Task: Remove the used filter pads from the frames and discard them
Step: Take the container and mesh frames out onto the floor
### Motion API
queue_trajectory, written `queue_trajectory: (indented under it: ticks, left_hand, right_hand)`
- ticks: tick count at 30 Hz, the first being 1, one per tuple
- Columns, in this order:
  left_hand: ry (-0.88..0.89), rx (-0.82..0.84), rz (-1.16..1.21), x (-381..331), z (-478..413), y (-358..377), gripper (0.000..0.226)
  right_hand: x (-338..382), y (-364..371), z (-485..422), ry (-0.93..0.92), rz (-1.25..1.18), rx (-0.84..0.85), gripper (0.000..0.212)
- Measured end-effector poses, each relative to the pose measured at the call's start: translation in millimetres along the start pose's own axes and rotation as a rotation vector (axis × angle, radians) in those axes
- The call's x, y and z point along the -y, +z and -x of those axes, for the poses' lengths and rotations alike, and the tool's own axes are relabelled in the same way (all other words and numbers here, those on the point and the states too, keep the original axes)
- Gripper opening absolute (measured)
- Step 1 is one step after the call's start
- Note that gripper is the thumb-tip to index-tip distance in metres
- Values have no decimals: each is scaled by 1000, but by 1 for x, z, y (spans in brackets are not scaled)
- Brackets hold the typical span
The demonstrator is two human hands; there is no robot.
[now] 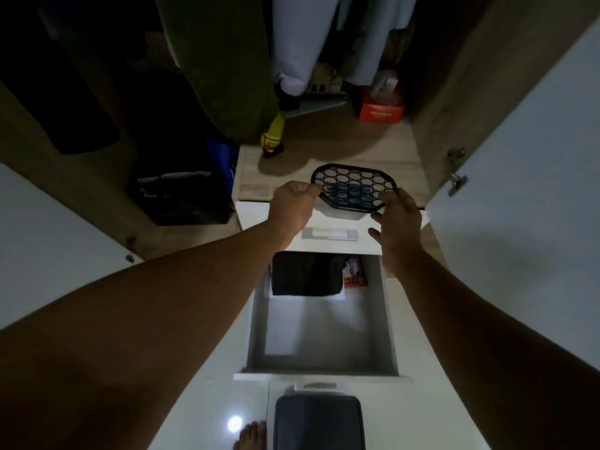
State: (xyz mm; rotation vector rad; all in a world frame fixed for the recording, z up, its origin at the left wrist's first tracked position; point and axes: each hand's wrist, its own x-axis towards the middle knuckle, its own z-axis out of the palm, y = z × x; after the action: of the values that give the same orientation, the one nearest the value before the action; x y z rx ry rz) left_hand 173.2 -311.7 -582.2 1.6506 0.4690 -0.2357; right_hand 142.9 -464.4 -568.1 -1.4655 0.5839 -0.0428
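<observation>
Pinches the left end of the black frame point(354, 186) with the left hand point(293, 203), just beyond the far edge of the open drawer point(324, 336), long axis left to right, pale filter pad point(341, 214) beneath, and touches the right end with the loose, spread right hand point(397, 219).

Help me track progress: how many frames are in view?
1. The black frame is held up, the left hand pinching its left edge and the right hand touching its right edge. More may be hidden.
</observation>
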Motion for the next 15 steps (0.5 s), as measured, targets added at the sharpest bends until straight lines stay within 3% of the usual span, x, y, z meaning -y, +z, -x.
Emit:
queue_trajectory:
  ticks: [4,8,11,15]
  left_hand:
    - [16,-50,-32,24,65,5,11]
    - [-34,-110,-48,64,138,19,24]
    - [-129,-53,-72,108,192,28,14]
    - [-268,-3,-169,187,243,27,22]
  right_hand:
    - [-15,-43,47,-51,58,32,16]
    - [-50,-94,101,-13,-67,75,11]
    - [-94,-138,141,-13,-4,145,31]
    - [-165,-184,186,117,77,174,15]
